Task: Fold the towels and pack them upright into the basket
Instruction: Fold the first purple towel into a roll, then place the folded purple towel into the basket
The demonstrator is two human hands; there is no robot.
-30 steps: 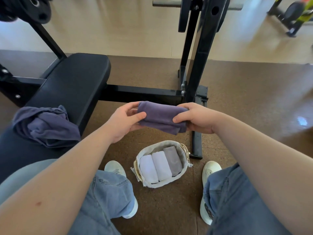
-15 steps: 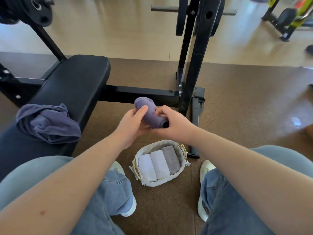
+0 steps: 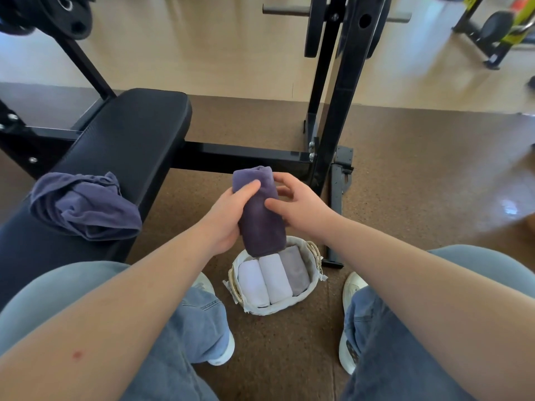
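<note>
A folded purple towel (image 3: 260, 215) hangs nearly upright just above the basket (image 3: 311, 287). My left hand (image 3: 228, 218) grips its left side with the thumb across the top. My right hand (image 3: 301, 206) holds its right side, thumb pressed on the front and fingers curled behind. The small round lined basket stands on the floor between my feet. Inside it stand two white towels (image 3: 266, 280) and a grey towel (image 3: 293, 269) side by side. The purple towel's lower end covers the basket's far rim. A crumpled blue-purple towel (image 3: 84, 206) lies on the bench.
A black padded bench (image 3: 127, 137) runs along the left. Its black steel frame and upright post (image 3: 338, 125) stand right behind the basket. My knees and white shoes (image 3: 351, 322) flank the basket. More gym machines (image 3: 492, 30) stand far right.
The purple towel went from lying crosswise between both hands to standing on end. Both hands have brought it down toward me, over the basket's far edge.
</note>
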